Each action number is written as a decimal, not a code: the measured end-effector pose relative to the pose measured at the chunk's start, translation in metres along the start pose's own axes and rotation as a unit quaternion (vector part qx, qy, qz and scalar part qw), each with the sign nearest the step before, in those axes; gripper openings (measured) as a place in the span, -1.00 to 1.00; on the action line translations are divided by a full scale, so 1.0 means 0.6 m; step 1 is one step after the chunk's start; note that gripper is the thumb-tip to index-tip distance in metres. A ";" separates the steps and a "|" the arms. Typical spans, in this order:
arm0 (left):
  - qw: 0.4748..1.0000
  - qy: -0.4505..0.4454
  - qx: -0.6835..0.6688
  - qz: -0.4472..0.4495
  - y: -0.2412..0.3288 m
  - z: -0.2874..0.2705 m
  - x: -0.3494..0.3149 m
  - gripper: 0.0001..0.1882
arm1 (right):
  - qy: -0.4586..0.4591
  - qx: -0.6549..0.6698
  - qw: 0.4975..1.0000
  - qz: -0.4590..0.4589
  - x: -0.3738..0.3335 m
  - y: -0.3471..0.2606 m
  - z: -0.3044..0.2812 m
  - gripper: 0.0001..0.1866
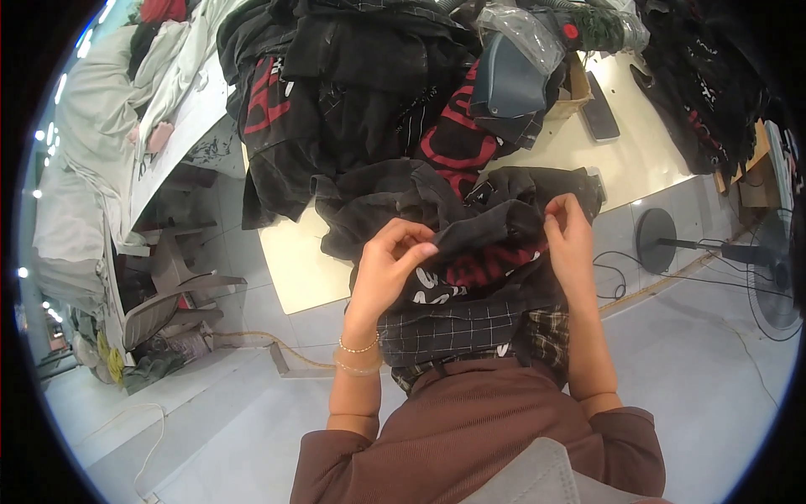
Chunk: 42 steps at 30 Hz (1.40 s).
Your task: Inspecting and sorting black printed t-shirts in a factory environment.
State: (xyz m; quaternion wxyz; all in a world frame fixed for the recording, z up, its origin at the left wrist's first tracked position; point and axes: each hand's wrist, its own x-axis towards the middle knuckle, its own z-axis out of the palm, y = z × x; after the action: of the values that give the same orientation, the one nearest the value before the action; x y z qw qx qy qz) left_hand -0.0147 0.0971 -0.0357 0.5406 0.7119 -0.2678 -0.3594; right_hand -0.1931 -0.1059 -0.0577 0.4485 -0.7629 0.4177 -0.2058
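Observation:
A black garment point(478, 228) with red and white printing lies over the table's near edge and onto my lap. My left hand point(393, 262) pinches its dark fabric edge between thumb and fingers. To the right, my right hand point(567, 228) has its fingertips closed on the same garment. A bunched fold stretches between the two hands. Below it, a dark panel with a white grid pattern point(457, 328) drapes across my lap. The exact fabric layers in my fingertips are partly hidden.
Heaped black garments point(336, 92) cover the pale table point(306, 273) beyond my hands. A phone point(600, 105) lies by a small cardboard box point(574, 91). More dark clothes point(705, 84) hang at the right. A fan point(768, 265) stands on the right; a chair point(159, 302) is at the left.

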 end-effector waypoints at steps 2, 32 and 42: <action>0.999 -0.010 0.046 0.004 0.017 0.003 0.001 -0.88 | -0.002 0.004 1.000 -0.009 0.000 0.016 -0.007 -0.83; 0.720 0.110 -0.685 0.030 0.001 0.008 0.036 -0.69 | -0.035 0.696 0.678 0.233 0.072 0.038 -0.052 -0.70; 0.961 0.215 0.117 0.126 0.001 0.024 0.023 -0.68 | -0.093 0.203 0.973 -0.062 0.015 -0.051 -0.060 -0.49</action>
State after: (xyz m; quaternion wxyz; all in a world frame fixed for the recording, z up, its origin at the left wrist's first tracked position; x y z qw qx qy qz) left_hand -0.0178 0.0780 -0.0405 0.5395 0.7909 -0.2735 -0.0931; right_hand -0.1988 -0.1240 -0.0135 0.6170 -0.6963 0.2753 -0.2422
